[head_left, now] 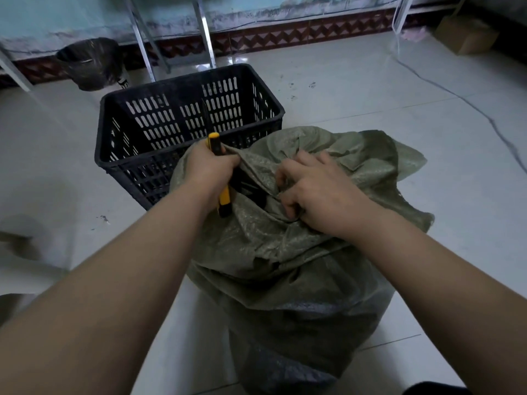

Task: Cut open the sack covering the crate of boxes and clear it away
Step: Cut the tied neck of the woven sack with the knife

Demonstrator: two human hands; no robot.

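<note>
A grey-green woven sack [285,252] covers a bulky load on the floor right in front of me. Its top is bunched and crumpled, with a dark gap between my hands. My left hand [208,169] grips a yellow and black utility knife [221,172], blade end pointing up and away, at the sack's upper left edge. My right hand [313,189] pinches a fold of the sack with curled fingers. What lies under the sack is hidden.
An empty black slotted plastic crate [188,121] stands just behind the sack. A dark bin [91,64] sits by the far wall at the left, near metal rack legs [142,38]. A cardboard box [464,35] is at the far right. A cable [456,95] runs across the pale tiled floor.
</note>
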